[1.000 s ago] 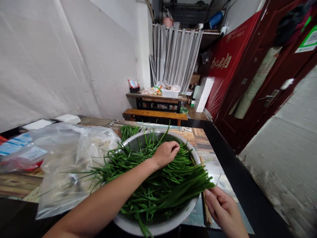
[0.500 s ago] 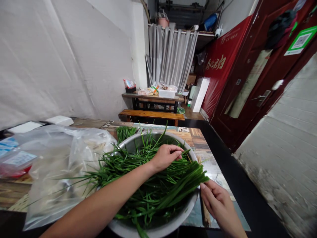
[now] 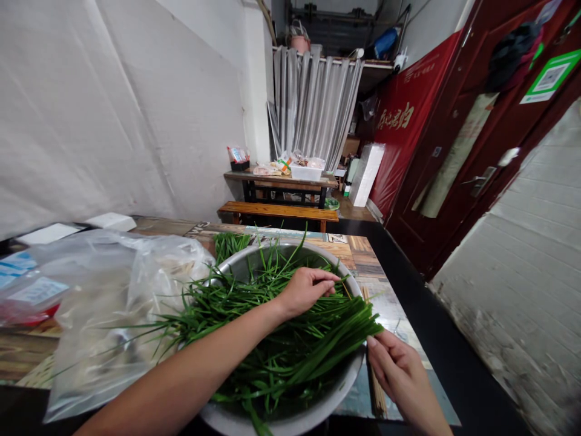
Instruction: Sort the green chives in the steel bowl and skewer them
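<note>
A wide metal basin [image 3: 349, 363] is heaped with long green garlic chives [image 3: 254, 303]. My left hand [image 3: 306, 292] reaches across the heap, its thumb and fingers pinched at the basin's far right side, where a green blade tip shows at the fingertips. At the right rim, my right hand [image 3: 397, 363] has thumb and forefinger closed at the ends of an aligned bunch of chives [image 3: 340, 330]. Its fingers hide part of that bunch's end. Thin bamboo skewers [image 3: 377, 393] lie on the table beside the basin, partly under my right hand.
A clear plastic bag [image 3: 113, 303] lies left of the basin on the patterned table [image 3: 363, 254]. Another chive bundle [image 3: 230, 243] rests behind the basin. Farther off stand a wooden bench [image 3: 276, 210] and a second table holding a white tub [image 3: 307, 172]. A red door [image 3: 458, 157] is at right.
My left fingertips have shifted slightly to the right. My right hand and the chives look nearly the same; the view has moved very slightly.
</note>
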`<state>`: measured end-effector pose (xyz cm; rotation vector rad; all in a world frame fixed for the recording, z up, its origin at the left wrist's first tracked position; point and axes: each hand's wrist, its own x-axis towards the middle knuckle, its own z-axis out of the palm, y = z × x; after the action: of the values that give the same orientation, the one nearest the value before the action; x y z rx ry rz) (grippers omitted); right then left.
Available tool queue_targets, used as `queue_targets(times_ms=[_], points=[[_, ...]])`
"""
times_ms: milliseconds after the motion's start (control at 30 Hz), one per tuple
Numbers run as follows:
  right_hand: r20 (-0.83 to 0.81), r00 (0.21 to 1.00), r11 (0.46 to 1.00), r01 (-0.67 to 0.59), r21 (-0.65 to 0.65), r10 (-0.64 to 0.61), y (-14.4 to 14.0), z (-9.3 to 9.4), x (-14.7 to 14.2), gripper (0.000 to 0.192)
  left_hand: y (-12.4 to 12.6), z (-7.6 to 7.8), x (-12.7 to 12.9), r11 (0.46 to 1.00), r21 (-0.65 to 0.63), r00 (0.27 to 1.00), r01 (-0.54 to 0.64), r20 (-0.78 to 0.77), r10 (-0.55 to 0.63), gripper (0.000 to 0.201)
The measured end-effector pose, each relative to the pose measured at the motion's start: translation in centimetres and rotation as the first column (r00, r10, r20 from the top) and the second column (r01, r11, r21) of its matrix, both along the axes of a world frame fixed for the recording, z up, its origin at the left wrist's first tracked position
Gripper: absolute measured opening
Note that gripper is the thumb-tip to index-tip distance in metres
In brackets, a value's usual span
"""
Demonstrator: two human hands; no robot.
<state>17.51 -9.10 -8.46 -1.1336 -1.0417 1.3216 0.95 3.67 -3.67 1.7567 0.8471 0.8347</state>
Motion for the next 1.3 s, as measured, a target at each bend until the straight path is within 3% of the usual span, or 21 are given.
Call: queue_targets(times_ms=[233,533,1300], points=[[-0.028,0.999,1.000,0.023,0.000,-0.023,-0.03,0.17,-0.23,0.030,-0.19,0.16,-0.03,0.999,0.039,1.000,-0.016,-0.020,0.017,0.025],[-0.020,1.000,1.000,0.001,0.007,-0.001,-0.19,-0.42,0.04,0.028,-0.24,0.04,0.21,0.994,-0.081,0.994,-0.069,0.073,0.075,0.029],[-0.041,0.999,1.000,0.004,0.012,-0.004,-0.18,-0.61,-0.15,0.026,-0.63,0.06,0.11,0.999,-0.015,0.999,-0.042,0.029,0.043,0.026]])
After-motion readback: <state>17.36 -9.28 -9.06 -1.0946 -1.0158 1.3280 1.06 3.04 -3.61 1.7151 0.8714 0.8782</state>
